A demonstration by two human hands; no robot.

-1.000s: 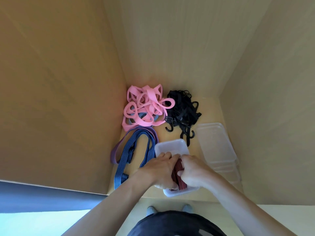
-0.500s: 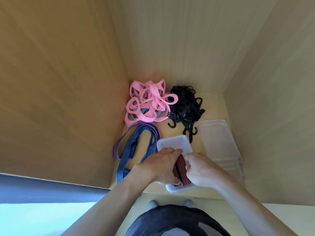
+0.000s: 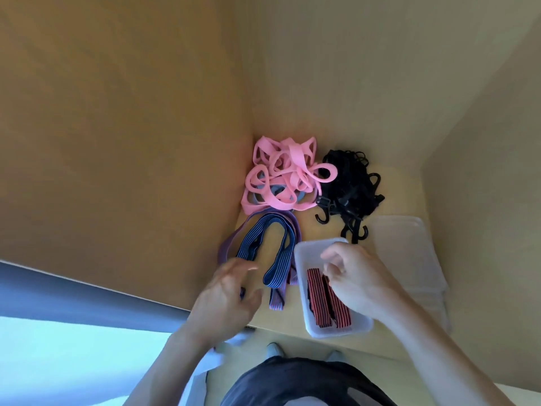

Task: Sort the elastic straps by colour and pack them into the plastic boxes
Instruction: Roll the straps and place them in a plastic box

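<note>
Blue striped straps (image 3: 279,262) are laid on a pale wooden shelf (image 3: 310,230), just right of the spread, empty left hand (image 3: 225,297). Red striped straps (image 3: 314,288) are packed in a plastic box (image 3: 310,247) beneath the curled right hand (image 3: 357,276); grip unclear.

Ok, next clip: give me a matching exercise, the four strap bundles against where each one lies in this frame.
Things
1. pink straps
2. black hooked straps
3. red striped straps
4. blue striped strap

Places
A. inside the white box
B. back corner, against the left wall
C. on the shelf left of the white box, by the left hand
D. behind the white box, beside the empty clear boxes

Pairs: 1-B, 2-D, 3-A, 4-C
</note>
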